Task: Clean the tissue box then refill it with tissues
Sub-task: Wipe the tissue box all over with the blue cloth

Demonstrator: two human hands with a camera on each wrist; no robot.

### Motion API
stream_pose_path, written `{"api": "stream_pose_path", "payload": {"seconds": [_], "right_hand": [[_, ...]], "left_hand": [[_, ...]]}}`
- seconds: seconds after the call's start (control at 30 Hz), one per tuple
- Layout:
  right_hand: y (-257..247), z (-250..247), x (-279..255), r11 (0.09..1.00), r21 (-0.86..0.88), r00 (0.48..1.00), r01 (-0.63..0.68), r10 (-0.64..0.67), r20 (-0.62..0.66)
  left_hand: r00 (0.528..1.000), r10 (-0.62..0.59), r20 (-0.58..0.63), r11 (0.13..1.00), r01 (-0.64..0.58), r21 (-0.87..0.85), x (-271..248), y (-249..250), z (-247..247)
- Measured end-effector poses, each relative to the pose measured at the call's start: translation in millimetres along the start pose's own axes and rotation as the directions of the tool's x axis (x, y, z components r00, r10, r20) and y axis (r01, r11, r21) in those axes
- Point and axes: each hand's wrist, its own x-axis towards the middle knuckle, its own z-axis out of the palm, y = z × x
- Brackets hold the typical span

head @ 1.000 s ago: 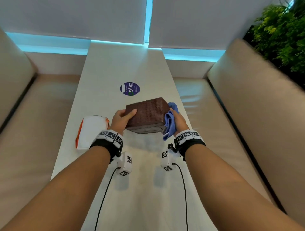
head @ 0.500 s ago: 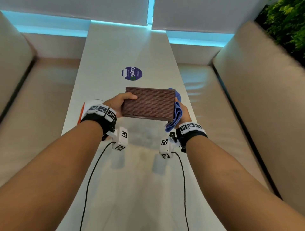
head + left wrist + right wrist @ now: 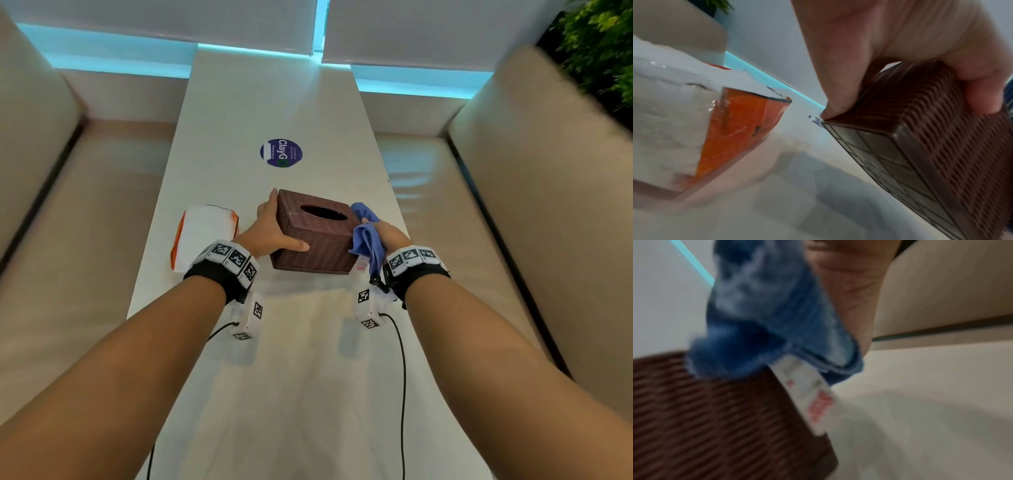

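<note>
A brown woven tissue box (image 3: pixel 315 236) (image 3: pixel 931 129) (image 3: pixel 719 418) is held a little above the white table (image 3: pixel 308 377), its oval slot facing up. My left hand (image 3: pixel 274 229) (image 3: pixel 900 48) grips the box's left side, thumb on the near face and fingers round the far side. My right hand (image 3: pixel 383 236) holds a blue cloth (image 3: pixel 368 236) (image 3: pixel 766 313) against the box's right side; its fingers are hidden behind the cloth. A white tag (image 3: pixel 807 391) hangs from the cloth. An orange-and-white pack of tissues (image 3: pixel 203 236) (image 3: pixel 694 121) lies on the table to the left.
A round purple sticker (image 3: pixel 281 153) marks the table beyond the box. Beige bench seats (image 3: pixel 85 240) run along both sides of the narrow table. A green plant (image 3: pixel 596 41) stands at the far right. Cables (image 3: pixel 402 377) trail from both wrist cameras.
The box has been turned from bottom-up to slot-up and lowered toward the table. Both hands kept hold, the cloth staying at the right side.
</note>
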Motion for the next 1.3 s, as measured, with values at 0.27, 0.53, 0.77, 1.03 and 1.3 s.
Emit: {"api": "stream_pose_path", "payload": {"seconds": [0.27, 0.53, 0.77, 1.03, 1.3], "right_hand": [[-54, 3, -35, 0.93, -0.317, 0.98, 0.186, -0.199, -0.01], [-25, 49, -29, 0.855, -0.439, 0.962, 0.274, -0.247, 0.119], [-22, 63, -43, 0.743, -0.38, 0.833, 0.551, -0.464, 0.3], [-20, 68, -60, 0.672, -0.398, 0.779, 0.625, -0.505, 0.371], [0, 60, -68, 0.613, -0.461, 0.758, 0.642, -0.599, 0.259]], "left_hand": [[0.997, 0.069, 0.039, 0.969, -0.076, 0.234, -4, -6, 6], [0.962, 0.245, 0.117, 0.92, -0.269, 0.284, -3, -7, 4], [0.958, 0.267, 0.106, 0.93, -0.285, 0.234, 3, -13, -2], [0.968, 0.195, 0.158, 0.963, -0.219, 0.154, 7, -16, -7], [0.967, 0.21, 0.146, 0.945, -0.239, 0.225, 14, -15, -7]]}}
